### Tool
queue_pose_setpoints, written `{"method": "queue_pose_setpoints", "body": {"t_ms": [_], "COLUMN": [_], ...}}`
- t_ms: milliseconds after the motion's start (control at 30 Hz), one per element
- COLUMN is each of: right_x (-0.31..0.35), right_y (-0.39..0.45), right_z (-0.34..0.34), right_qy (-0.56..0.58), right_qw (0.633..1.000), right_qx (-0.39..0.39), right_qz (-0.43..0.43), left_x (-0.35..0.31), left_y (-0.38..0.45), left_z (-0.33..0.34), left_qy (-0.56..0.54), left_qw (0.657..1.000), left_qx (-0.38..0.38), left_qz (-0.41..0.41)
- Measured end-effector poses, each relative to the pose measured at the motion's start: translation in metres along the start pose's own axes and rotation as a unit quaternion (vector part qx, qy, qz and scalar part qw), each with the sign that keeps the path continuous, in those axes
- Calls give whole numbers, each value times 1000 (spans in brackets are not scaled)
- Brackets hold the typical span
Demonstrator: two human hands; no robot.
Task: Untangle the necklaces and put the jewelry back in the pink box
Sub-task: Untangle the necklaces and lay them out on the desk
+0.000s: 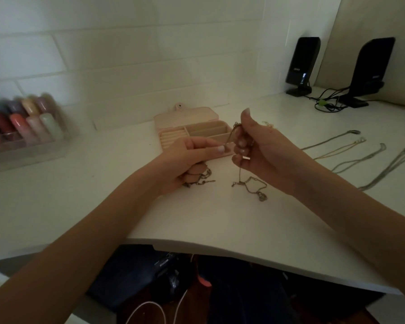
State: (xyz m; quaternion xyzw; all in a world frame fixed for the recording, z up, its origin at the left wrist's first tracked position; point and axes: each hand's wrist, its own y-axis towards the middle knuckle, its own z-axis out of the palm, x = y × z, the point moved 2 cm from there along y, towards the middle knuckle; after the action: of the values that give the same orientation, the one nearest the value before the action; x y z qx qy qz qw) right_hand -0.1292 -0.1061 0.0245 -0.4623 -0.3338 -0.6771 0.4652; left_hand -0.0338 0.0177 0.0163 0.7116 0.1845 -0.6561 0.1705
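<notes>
Untangling in progress above the surface [220, 218], pink box [194, 134] open behind.
Left hand [185, 162] and right hand [255, 146] each pinch the tangled chain [248, 183]; hard pulling could tighten the knot or snap links.

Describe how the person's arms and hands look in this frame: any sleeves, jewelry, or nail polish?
Both forearms are bare, with no sleeves in view and no watch or bracelet visible on the wrists. The left hand and right hand wear pale, light-coloured nail polish. Any rings are too dim to tell.
</notes>
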Motion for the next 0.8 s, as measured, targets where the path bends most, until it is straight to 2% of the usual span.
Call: {"method": "queue_pose_setpoints", "body": {"t_ms": [100,200,300,433,567,800], "right_x": [2,0,-2,3,4,-2], "right_y": [1,-1,-3,-4,-4,-5], "right_z": [-2,0,2,-1,-4,-1], "right_qy": [37,70,81,104,74,11], "right_qw": [999,996,991,987,991,990], "right_qx": [0,42,91,101,87,113], "right_qz": [7,32,48,70,74,84], "left_x": [-2,-2,2,3,1,0], "left_y": [0,2,4,5,6,5], "left_z": [-2,-6,-8,-10,-12,-18], "left_qy": [-30,-74,-105,-141,-198,-281], "left_qw": [999,997,994,990,980,956], "left_qx": [-9,-19,-10,10,24,60], "left_qz": [12,9,3,-6,4,53]}}
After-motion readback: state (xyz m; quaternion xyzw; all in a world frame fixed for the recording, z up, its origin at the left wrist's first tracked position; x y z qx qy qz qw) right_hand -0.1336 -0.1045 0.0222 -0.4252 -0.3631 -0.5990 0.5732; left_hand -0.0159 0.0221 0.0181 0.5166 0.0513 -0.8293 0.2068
